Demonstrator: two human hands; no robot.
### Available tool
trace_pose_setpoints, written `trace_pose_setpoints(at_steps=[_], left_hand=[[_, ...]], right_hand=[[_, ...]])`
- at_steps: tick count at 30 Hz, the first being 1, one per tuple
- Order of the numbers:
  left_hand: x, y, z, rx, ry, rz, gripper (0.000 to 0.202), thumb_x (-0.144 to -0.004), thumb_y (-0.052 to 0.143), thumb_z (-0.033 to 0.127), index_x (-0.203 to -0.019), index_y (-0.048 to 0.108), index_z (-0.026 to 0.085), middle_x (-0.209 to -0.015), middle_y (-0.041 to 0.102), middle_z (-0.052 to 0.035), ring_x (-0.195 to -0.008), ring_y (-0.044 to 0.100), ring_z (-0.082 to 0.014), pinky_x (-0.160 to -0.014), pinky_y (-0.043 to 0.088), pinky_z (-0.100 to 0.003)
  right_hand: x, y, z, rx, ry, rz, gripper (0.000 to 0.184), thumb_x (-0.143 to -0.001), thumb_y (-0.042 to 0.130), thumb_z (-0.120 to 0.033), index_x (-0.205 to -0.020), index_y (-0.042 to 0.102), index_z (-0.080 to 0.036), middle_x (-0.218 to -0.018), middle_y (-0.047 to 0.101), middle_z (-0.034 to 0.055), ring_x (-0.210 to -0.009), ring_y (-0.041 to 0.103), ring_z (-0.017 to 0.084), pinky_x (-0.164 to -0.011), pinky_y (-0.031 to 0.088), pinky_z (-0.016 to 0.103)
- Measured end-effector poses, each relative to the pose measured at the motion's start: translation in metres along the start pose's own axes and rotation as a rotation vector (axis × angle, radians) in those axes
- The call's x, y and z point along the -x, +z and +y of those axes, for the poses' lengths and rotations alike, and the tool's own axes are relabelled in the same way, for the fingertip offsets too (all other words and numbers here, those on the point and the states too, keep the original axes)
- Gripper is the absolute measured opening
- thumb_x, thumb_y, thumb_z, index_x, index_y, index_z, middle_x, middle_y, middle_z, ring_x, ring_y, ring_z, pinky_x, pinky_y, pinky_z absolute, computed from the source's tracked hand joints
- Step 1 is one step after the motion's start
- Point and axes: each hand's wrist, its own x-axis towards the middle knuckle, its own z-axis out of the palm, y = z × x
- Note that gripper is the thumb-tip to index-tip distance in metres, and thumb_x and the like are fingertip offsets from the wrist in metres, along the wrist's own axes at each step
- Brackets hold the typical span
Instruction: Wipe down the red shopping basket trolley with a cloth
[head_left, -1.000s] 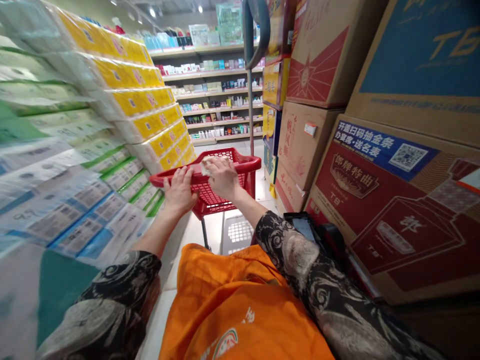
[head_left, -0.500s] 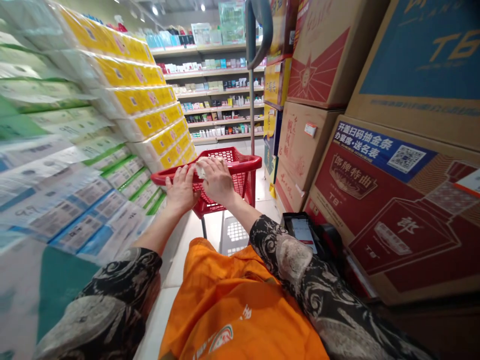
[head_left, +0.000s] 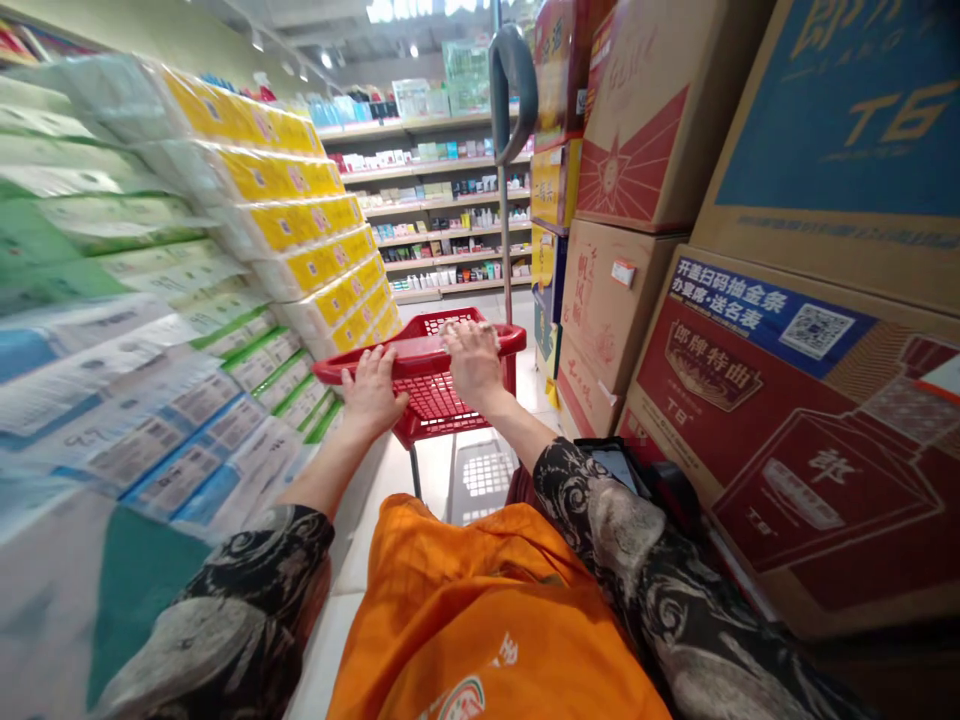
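A red plastic shopping cart [head_left: 431, 395] stands in front of me, its near rim forming a thick red handle bar [head_left: 420, 350]. My left hand [head_left: 375, 388] is closed over the left part of that bar. Pressed on the bar further right is my right hand [head_left: 475, 362], with a crumpled whitish cloth [head_left: 487, 328] under its fingers; most of the cloth is hidden by the hand. A grey pole with a looped grey handle [head_left: 513, 95] rises behind the cart's right corner.
Cartons [head_left: 810, 400] are stacked along the right side, with a dark device with a screen [head_left: 616, 466] beside them. Wrapped tissue packs [head_left: 300, 215] pile up on the left. Shelves of small goods [head_left: 435, 225] stand ahead, and pale floor tiles [head_left: 431, 470] show beneath the cart.
My right hand has slid rightward along the bar with the cloth, away from my left hand. The left hand stays on the bar. The view has shifted slightly.
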Motion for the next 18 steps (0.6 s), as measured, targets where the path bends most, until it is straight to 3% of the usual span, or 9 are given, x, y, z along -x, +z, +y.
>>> trace_pose_setpoints(at_steps=[2,4,10,13,18], left_hand=[[0.0,-0.001,0.0,-0.01,-0.002,-0.013,0.068,-0.075,0.049,0.028,-0.139,0.03,0.015,-0.148,0.029,-0.0124,-0.137,0.023,-0.0285,-0.108,0.019,-0.058],[0.001,0.001,-0.001,-0.027,0.006,-0.008,0.069,-0.075,0.049,0.028,-0.14,0.029,0.015,-0.149,0.028,-0.0126,-0.137,0.021,-0.0281,-0.109,0.019,-0.057],[0.008,0.009,0.005,-0.063,-0.044,0.03,0.074,-0.073,0.051,0.026,-0.142,0.025,0.018,-0.151,0.021,-0.012,-0.139,0.016,-0.0289,-0.109,0.017,-0.057],[0.007,0.01,0.012,-0.075,-0.045,0.045,0.077,-0.072,0.052,0.024,-0.143,0.024,0.018,-0.151,0.021,-0.0119,-0.139,0.017,-0.0292,-0.109,0.016,-0.057],[0.005,0.006,0.003,-0.077,-0.047,0.014,0.073,-0.075,0.05,0.027,-0.142,0.025,0.013,-0.15,0.025,-0.014,-0.139,0.019,-0.0275,-0.109,0.019,-0.055]], right_hand=[[-0.001,0.0,-0.008,-0.036,-0.127,-0.056,0.044,-0.084,0.04,-0.012,-0.125,0.052,-0.018,-0.135,0.049,0.0069,-0.129,0.033,0.022,-0.111,0.017,0.043],[0.001,-0.006,0.0,-0.024,-0.135,-0.058,0.046,-0.083,0.043,-0.014,-0.128,0.049,-0.018,-0.135,0.048,0.0072,-0.128,0.035,0.022,-0.111,0.019,0.043],[0.005,-0.029,0.052,0.103,0.113,0.021,0.042,-0.081,0.045,-0.016,-0.122,0.055,-0.015,-0.135,0.048,0.0115,-0.128,0.035,0.028,-0.106,0.025,0.048],[0.001,-0.016,0.035,0.095,0.141,0.061,0.042,-0.081,0.043,-0.013,-0.12,0.056,-0.013,-0.133,0.05,0.0138,-0.128,0.036,0.028,-0.106,0.026,0.048],[-0.004,0.014,-0.023,0.004,-0.15,-0.012,0.042,-0.082,0.042,-0.012,-0.121,0.057,-0.016,-0.135,0.049,0.0099,-0.129,0.036,0.025,-0.109,0.024,0.045]])
